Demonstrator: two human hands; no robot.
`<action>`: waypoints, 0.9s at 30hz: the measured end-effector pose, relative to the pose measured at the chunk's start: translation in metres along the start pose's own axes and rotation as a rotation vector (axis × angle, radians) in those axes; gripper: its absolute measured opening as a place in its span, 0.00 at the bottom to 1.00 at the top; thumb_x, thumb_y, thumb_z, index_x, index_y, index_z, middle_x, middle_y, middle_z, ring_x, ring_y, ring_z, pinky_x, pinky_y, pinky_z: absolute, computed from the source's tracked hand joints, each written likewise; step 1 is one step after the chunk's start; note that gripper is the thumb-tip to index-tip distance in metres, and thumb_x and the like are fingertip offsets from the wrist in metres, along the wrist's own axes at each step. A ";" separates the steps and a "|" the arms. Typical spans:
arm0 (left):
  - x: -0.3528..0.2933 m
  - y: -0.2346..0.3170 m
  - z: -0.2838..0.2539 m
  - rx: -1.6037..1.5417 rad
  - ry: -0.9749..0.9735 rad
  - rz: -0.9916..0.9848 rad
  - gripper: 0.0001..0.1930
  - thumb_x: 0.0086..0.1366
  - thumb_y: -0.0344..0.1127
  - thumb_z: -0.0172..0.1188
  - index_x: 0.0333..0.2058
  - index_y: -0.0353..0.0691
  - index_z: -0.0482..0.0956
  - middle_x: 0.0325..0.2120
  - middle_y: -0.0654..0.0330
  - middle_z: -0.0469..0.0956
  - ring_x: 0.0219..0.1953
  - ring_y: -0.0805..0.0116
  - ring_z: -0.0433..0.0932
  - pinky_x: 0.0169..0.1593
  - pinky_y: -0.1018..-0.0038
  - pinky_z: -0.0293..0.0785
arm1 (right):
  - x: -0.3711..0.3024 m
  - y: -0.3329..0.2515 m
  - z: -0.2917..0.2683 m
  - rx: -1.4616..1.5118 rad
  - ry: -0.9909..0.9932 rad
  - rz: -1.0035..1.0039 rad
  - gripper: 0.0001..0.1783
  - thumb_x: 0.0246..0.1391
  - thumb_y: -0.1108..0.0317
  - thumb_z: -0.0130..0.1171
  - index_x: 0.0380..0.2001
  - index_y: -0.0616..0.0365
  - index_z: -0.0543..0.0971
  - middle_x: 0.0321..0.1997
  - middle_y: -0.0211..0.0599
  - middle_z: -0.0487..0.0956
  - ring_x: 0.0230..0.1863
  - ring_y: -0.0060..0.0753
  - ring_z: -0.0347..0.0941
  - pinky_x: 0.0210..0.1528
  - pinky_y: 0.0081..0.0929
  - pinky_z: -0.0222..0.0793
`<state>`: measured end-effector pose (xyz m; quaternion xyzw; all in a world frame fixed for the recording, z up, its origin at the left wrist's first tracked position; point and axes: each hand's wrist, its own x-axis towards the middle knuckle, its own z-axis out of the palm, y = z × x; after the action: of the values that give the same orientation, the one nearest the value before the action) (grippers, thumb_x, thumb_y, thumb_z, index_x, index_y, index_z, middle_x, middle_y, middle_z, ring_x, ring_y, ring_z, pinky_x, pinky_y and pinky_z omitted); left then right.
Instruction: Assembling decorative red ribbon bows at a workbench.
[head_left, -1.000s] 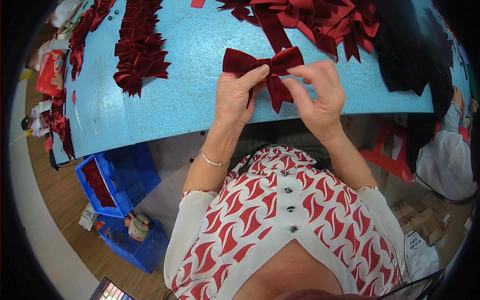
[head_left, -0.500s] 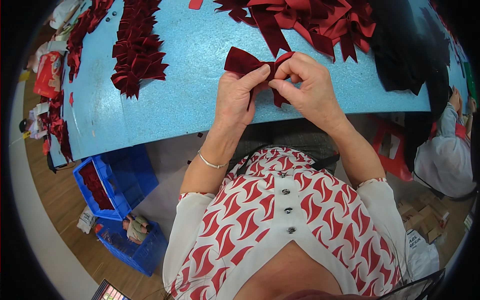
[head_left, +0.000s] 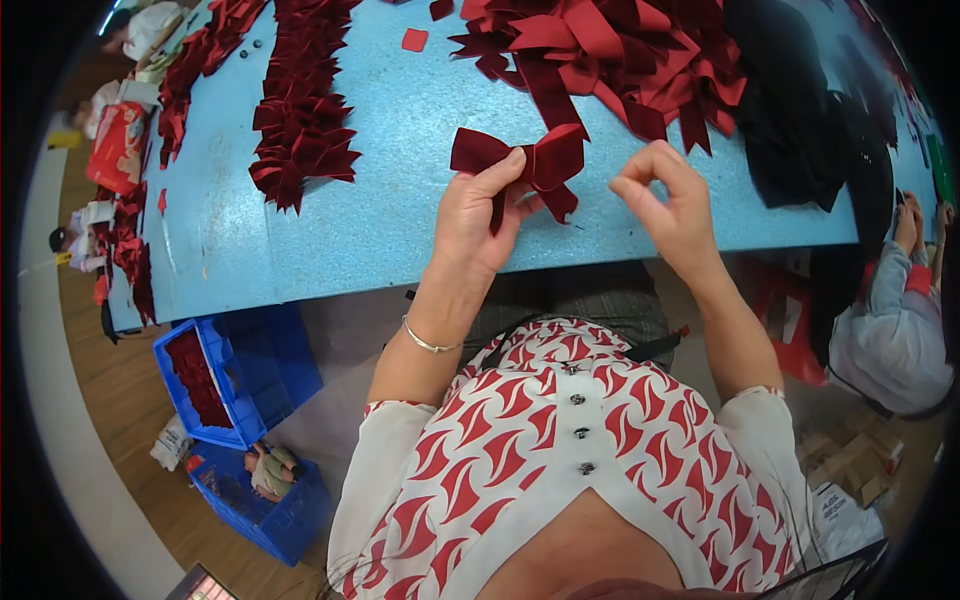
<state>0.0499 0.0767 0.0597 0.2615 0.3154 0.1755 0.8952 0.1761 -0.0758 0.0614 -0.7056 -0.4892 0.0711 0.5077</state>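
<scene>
A dark red velvet bow [head_left: 553, 160] is held over the near part of the table, its loops spread and its tails hanging down. My left hand [head_left: 478, 205] is closed on it, thumb on top near the middle. Apart from the bow, to its right, my right hand [head_left: 672, 205] is in a pinch, thumb and forefinger together. Whatever sits between those fingertips, if anything, is too small to make out. Beyond my hands lies a heap of loose red ribbon pieces [head_left: 600, 40].
The blue table [head_left: 400, 120] carries a long row of red bows [head_left: 300, 110] on the left and black cloth [head_left: 790, 120] on the right. Blue crates [head_left: 270, 520] stand on the floor at lower left, near a red stool [head_left: 785, 310] at right. Another person sits far right.
My right hand has let go of the bow and moved right and slightly down, still pinched. The bow stays in my left hand, its right loop now fully visible. The view has shifted slightly.
</scene>
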 end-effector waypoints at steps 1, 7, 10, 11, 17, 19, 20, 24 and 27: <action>-0.002 0.001 0.001 0.008 -0.003 -0.001 0.06 0.56 0.29 0.56 0.33 0.37 0.74 0.29 0.59 0.77 0.32 0.68 0.76 0.37 0.67 0.71 | -0.002 -0.002 0.004 0.155 -0.008 0.109 0.05 0.44 0.73 0.56 0.20 0.58 0.71 0.21 0.29 0.69 0.22 0.20 0.63 0.25 0.17 0.57; -0.004 -0.006 0.012 0.054 -0.037 0.139 0.06 0.56 0.29 0.57 0.33 0.39 0.74 0.30 0.61 0.77 0.32 0.70 0.76 0.37 0.68 0.72 | -0.010 -0.029 0.025 0.901 -0.036 0.736 0.05 0.49 0.71 0.55 0.23 0.60 0.73 0.18 0.26 0.68 0.17 0.16 0.61 0.18 0.15 0.56; -0.007 -0.014 0.014 0.073 -0.061 0.206 0.05 0.56 0.28 0.57 0.33 0.40 0.74 0.29 0.61 0.76 0.32 0.71 0.76 0.36 0.70 0.72 | -0.005 -0.030 0.034 1.090 0.055 0.849 0.05 0.49 0.71 0.55 0.23 0.61 0.74 0.17 0.26 0.67 0.15 0.15 0.59 0.17 0.14 0.55; -0.009 -0.016 0.015 0.079 -0.079 0.236 0.05 0.55 0.28 0.58 0.33 0.40 0.74 0.29 0.62 0.77 0.32 0.71 0.76 0.36 0.72 0.71 | -0.005 -0.029 0.035 1.181 0.098 0.906 0.05 0.49 0.71 0.56 0.23 0.61 0.74 0.16 0.25 0.67 0.14 0.15 0.59 0.16 0.14 0.54; -0.009 -0.024 0.012 0.120 -0.099 0.272 0.05 0.55 0.28 0.58 0.32 0.39 0.74 0.28 0.62 0.77 0.32 0.73 0.75 0.35 0.77 0.71 | -0.009 -0.023 0.040 0.990 0.180 0.684 0.06 0.49 0.71 0.57 0.23 0.62 0.74 0.17 0.24 0.67 0.16 0.12 0.59 0.17 0.13 0.55; -0.009 -0.024 0.013 0.107 -0.093 0.205 0.05 0.55 0.28 0.58 0.32 0.39 0.74 0.28 0.62 0.77 0.32 0.73 0.75 0.34 0.78 0.70 | -0.009 -0.019 0.041 0.548 0.255 0.350 0.05 0.48 0.72 0.57 0.23 0.62 0.74 0.19 0.24 0.69 0.18 0.10 0.60 0.19 0.12 0.56; -0.009 -0.025 0.012 0.100 -0.090 0.172 0.05 0.55 0.28 0.58 0.32 0.39 0.74 0.28 0.62 0.77 0.31 0.73 0.75 0.34 0.78 0.70 | -0.010 -0.016 0.041 0.545 0.252 0.351 0.05 0.48 0.72 0.57 0.23 0.62 0.74 0.19 0.24 0.69 0.18 0.10 0.60 0.19 0.12 0.56; -0.008 -0.023 0.007 0.126 -0.106 0.192 0.05 0.55 0.28 0.58 0.32 0.39 0.74 0.28 0.62 0.77 0.31 0.74 0.75 0.33 0.78 0.70 | -0.014 -0.008 0.045 0.359 0.283 0.236 0.05 0.46 0.74 0.58 0.29 0.62 0.75 0.27 0.25 0.74 0.25 0.10 0.65 0.25 0.10 0.59; -0.009 -0.021 0.009 0.098 -0.079 0.191 0.05 0.55 0.28 0.58 0.32 0.39 0.74 0.28 0.62 0.77 0.30 0.74 0.75 0.33 0.78 0.70 | -0.009 -0.015 0.047 0.933 0.269 0.526 0.06 0.45 0.72 0.59 0.27 0.62 0.75 0.22 0.24 0.71 0.24 0.12 0.63 0.24 0.14 0.58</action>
<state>0.0528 0.0522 0.0578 0.3407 0.2617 0.2339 0.8722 0.1341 -0.0526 0.0471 -0.5069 -0.1437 0.3140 0.7898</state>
